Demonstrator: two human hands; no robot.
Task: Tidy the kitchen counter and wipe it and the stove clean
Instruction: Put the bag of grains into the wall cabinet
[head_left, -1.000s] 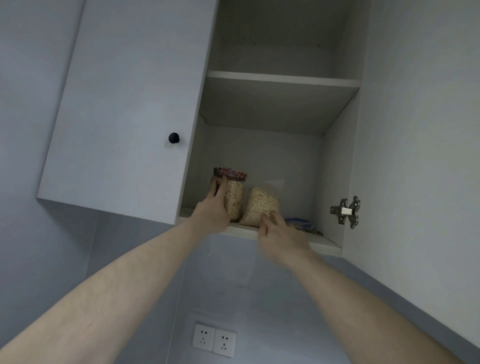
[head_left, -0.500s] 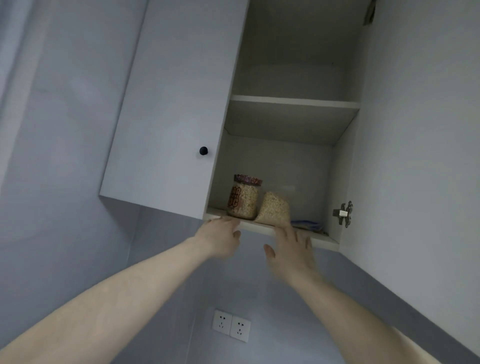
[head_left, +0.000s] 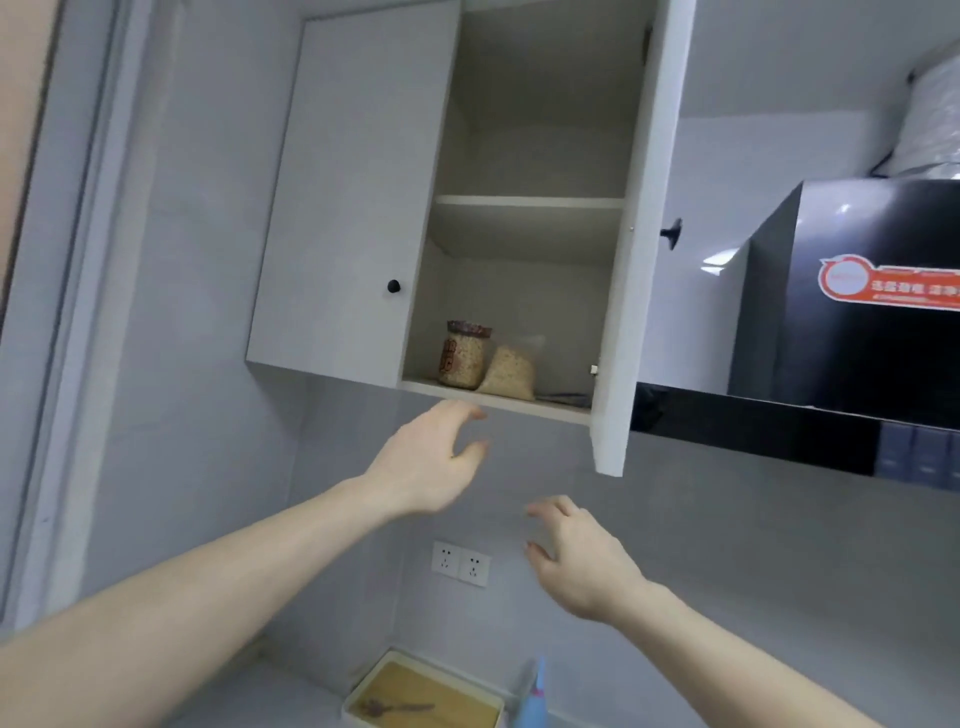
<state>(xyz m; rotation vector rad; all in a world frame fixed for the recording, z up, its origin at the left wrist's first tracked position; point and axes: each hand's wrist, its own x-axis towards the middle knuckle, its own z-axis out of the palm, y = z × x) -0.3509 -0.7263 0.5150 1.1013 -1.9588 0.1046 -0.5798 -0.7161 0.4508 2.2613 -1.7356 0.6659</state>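
A glass jar (head_left: 464, 355) with a dark red lid stands on the bottom shelf of the open wall cabinet (head_left: 524, 404). A clear bag of pale grains (head_left: 508, 372) leans right beside it. My left hand (head_left: 427, 465) hovers just below the shelf edge, fingers loosely spread, holding nothing. My right hand (head_left: 581, 560) is lower and to the right, in front of the tiled wall, also empty with relaxed fingers. Neither hand touches the jar or the bag.
The right cabinet door (head_left: 631, 270) stands open, edge toward me; the left door (head_left: 343, 208) is shut. A black range hood (head_left: 841, 332) hangs at right. A double wall socket (head_left: 461, 563) sits below. A white tray (head_left: 423, 699) and a blue bottle top (head_left: 535, 696) stand on the counter.
Both hands let go of the jar and the bag and dropped away below the shelf. The view swung down and right, bringing the range hood and the counter into sight.
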